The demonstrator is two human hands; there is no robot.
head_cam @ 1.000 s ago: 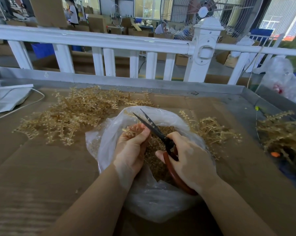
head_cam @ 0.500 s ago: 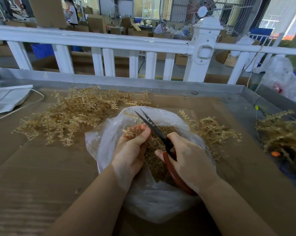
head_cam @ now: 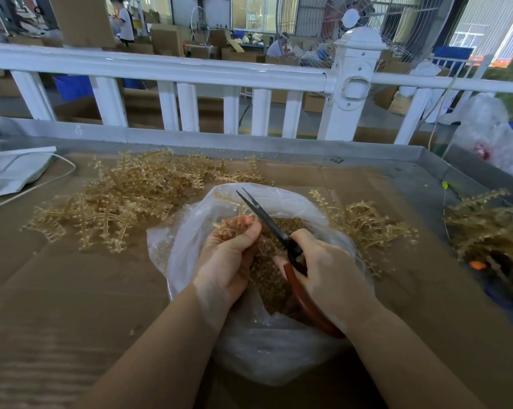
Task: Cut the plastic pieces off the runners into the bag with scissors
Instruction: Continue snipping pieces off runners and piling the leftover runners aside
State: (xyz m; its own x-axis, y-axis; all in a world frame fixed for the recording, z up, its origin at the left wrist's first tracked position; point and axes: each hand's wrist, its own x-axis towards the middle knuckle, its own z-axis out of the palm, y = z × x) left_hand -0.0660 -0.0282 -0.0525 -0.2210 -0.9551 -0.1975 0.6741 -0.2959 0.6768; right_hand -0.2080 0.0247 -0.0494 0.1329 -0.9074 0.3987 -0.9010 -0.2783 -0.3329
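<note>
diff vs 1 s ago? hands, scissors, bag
The scissors blades, open a second ago, have nearly closed, tips still pointing up and away over the bag. The right hand still grips the red handles, and the left hand still pinches the runner at the blades, barely shifted. The bag, the cut pieces inside it and the runner pile on the left stayed put.

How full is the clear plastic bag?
Partly full: the clear plastic bag stands open with a heap of cut amber plastic pieces inside.
</note>
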